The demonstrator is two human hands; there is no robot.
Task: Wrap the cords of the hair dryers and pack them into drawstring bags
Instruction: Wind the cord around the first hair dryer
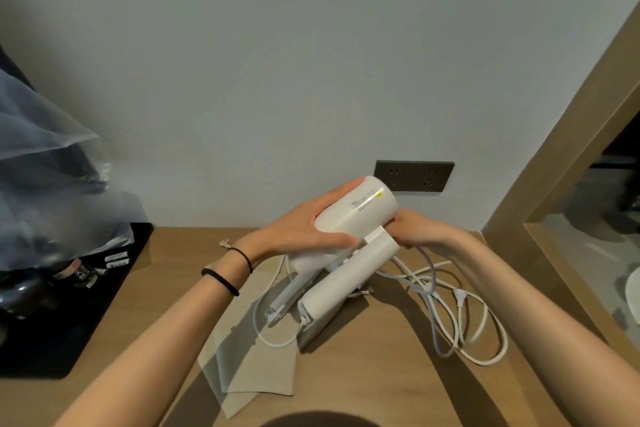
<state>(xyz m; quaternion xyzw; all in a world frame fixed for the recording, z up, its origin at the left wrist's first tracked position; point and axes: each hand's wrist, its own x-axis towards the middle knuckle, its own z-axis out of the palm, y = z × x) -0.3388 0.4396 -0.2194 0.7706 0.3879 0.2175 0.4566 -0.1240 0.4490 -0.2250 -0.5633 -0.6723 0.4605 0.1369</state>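
I hold a white hair dryer above the wooden table. My left hand grips the rear of its barrel, thumb underneath. My right hand grips it at the joint where the folding handle hangs down. Its white cord lies in loose loops on the table at the right, the plug among them. A second white hair dryer lies on the table under the first, partly hidden. Beige drawstring bags lie flat beneath it.
A black tray with dark bottles and a clear plastic bag sits at the left. A dark wall socket is behind the dryer. A wooden frame with glass borders the right.
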